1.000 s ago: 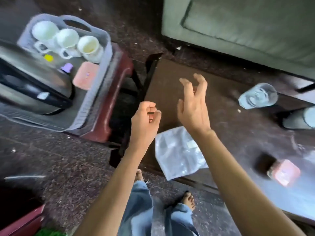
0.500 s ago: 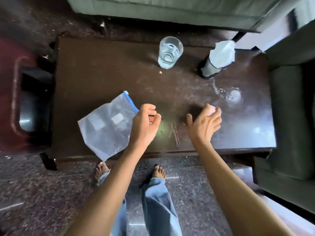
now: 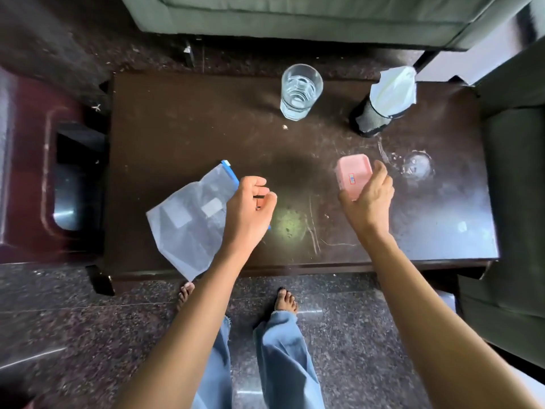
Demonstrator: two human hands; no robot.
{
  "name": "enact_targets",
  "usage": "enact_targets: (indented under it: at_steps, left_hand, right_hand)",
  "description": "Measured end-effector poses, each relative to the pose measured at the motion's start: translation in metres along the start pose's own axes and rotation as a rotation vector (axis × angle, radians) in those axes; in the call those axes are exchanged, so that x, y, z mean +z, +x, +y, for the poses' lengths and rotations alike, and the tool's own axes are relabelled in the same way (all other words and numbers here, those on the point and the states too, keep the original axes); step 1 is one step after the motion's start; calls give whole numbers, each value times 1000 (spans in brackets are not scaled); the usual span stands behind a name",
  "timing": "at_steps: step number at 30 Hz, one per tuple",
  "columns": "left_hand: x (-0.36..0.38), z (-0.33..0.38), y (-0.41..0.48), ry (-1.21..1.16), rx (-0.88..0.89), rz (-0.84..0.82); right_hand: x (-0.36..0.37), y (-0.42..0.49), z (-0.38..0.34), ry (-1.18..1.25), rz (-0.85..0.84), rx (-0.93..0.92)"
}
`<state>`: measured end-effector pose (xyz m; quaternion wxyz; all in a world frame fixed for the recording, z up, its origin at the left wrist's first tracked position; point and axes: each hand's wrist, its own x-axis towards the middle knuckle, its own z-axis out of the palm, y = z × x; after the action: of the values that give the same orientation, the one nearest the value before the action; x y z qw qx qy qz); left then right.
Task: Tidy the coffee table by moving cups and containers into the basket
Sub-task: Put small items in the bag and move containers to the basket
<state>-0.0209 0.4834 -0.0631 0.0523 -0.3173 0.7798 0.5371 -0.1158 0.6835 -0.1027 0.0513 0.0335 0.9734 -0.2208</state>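
My right hand [image 3: 368,199] now grips the small pink plastic box [image 3: 352,174], only reached for a moment ago, and holds it tilted, nearer me and right of the clear drinking glass [image 3: 299,91], ready for the basket.

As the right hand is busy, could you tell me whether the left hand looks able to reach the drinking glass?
Probably yes: the left hand seems empty, and only bare coffee table lies between it and the drinking glass; the plastic bag lies aside.

Clear glass tumbler [image 3: 300,91] on scuffed, glossy dark wood table [image 3: 188,122].
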Motion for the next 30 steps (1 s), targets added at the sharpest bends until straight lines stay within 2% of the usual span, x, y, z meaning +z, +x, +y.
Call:
enact_targets:
  at_steps: [7, 14, 19, 24, 30]
  left_hand:
    - [-79, -2, 19, -117, 7, 210]
    - [-190, -34, 35, -193, 0, 450]
    - [-263, -65, 43, -275, -44, 584]
    - [-307, -96, 45, -307, -95, 615]
    - [-323, -124, 46, -253, -132, 541]
  right_hand:
    - [-2, 11, -135, 215, -170, -491]
    - [17, 11, -307, 155, -371, -1032]
    - [44, -11, -425, 117, -512, -1297]
    - [94, -43, -523, 26, -687, -1519]
    - [175, -68, -599, -321, -753, -1674]
